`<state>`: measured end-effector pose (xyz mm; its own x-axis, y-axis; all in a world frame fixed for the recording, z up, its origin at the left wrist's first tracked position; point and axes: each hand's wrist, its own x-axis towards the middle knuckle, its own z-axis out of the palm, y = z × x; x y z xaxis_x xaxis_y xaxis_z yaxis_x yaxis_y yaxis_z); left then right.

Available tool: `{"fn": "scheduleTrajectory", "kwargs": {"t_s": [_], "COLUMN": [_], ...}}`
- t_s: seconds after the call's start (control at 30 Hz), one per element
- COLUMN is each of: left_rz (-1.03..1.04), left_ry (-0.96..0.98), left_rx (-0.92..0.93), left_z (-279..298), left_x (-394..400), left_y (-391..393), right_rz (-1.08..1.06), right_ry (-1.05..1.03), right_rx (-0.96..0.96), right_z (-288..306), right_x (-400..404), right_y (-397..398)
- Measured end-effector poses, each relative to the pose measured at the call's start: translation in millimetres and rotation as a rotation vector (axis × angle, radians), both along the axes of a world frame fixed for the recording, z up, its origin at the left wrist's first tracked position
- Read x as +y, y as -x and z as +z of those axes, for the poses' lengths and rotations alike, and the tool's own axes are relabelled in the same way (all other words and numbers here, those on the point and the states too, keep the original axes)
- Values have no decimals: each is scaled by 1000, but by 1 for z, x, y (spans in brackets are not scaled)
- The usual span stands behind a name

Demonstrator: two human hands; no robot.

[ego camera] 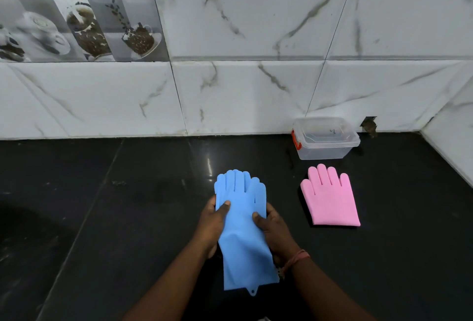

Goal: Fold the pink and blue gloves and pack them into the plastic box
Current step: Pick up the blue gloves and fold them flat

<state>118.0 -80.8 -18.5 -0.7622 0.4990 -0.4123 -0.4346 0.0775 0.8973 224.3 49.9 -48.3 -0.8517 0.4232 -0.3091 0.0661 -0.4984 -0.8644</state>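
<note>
Head view: I've got the blue gloves [242, 220] pinched at both edges, my left hand [212, 228] on one side with the thumb on top, my right hand [275, 233] clamped on the other. They hang stacked over the black counter [128, 218], cuffs toward me. Off to my right the pink gloves [330, 197] lie flat, already folded short, just before the plastic box [325, 138] by the wall.

Blue glove held, both hands.
My left hand [211, 226] and right hand [275, 233] grip the blue gloves [242, 228]; pink gloves [330, 196] lie flat near the plastic box [325, 138].
</note>
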Motion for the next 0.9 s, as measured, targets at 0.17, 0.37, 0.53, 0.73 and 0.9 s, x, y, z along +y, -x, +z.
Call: {"fn": "scheduleTrajectory", "kwargs": {"t_s": [0.17,0.37,0.53,0.73,0.9], "left_rz": [38,40,60,30,42], "left_ry": [-24,22,30,88,340], "left_rx": [-17,-12,-48,-6,197], "left_z": [-4,-9,-18,-19,-15], "left_x": [9,16,18,20,25], "left_y": [3,13,16,18,21], "right_rz": [11,24,39,-4,-110], "right_ry": [-39,-44,-47,-33,-292], "right_rx": [7,-41,-51,-130,-332], "right_z": [3,-6,-11,-16,-3], "right_x": [14,23,26,25,23], "right_y": [12,22,28,29,33]}}
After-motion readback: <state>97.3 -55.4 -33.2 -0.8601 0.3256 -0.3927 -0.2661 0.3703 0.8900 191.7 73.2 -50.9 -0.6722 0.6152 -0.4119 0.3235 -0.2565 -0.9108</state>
